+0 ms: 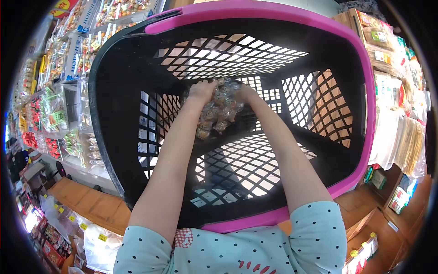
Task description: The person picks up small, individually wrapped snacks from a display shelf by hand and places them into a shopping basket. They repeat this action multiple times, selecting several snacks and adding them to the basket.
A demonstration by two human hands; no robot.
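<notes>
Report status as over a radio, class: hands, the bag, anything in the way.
Left hand and right hand both gripping clear snack bag. Bag inside black basket. Nothing blocking the hands.

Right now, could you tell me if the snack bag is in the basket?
In. The left hand and right hand hold the snack bag below the basket rim, between mesh walls.

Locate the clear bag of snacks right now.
In the head view, the clear bag of snacks is inside the black basket, near its middle. It is held between the left hand and the right hand.
</notes>
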